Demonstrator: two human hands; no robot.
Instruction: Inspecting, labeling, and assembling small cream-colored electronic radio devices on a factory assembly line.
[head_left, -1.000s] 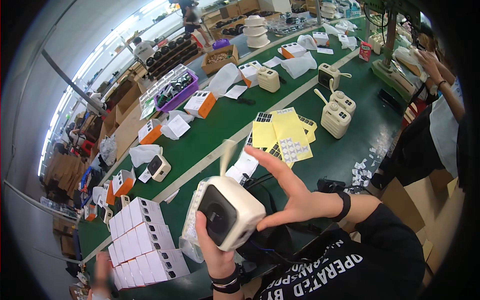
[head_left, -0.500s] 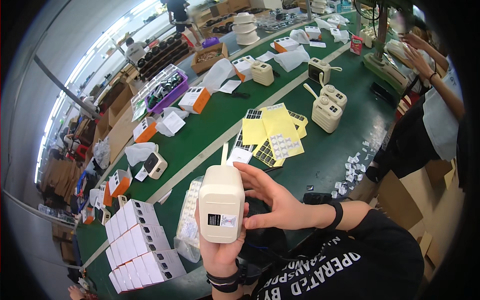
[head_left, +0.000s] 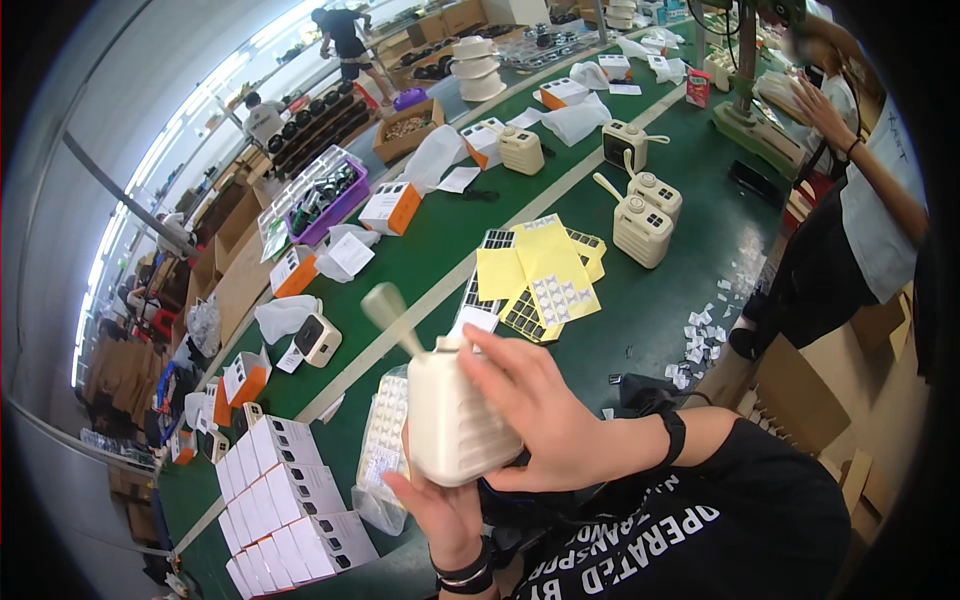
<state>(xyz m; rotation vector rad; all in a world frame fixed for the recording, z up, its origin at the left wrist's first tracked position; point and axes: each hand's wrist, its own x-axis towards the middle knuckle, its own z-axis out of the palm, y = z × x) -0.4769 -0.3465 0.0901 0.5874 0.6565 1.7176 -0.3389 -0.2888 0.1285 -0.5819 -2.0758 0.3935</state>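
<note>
Both my hands hold a cream box-shaped device point(head_left: 455, 420) with rounded corners and a ribbed side. It is tilted, its ribbed side partly turned up, and a blurred strap loop point(head_left: 390, 315) sticks out from its top. My left hand point(head_left: 447, 515) supports it from below, thumb out to the side and the other fingers mostly hidden behind it. My right hand point(head_left: 560, 425) is closed round its right side, fingertips near the top edge. Just beyond lie yellow and white sticker sheets point(head_left: 545, 265). A plastic-wrapped pack of pale pieces point(head_left: 385, 430) lies left of the device.
Stacked white boxes point(head_left: 290, 490) stand at the near left. Similar cream devices point(head_left: 640, 230) stand at the right; orange-white boxes point(head_left: 390, 208) line the green table point(head_left: 420, 260). Small white scraps point(head_left: 700, 340) lie near the right edge, where another person's hand point(head_left: 820, 115) shows.
The device has turned in my hands: its labelled panel faced me before, and its ribbed side shows now. The strap has swung left. My right hand has shifted round the side.
</note>
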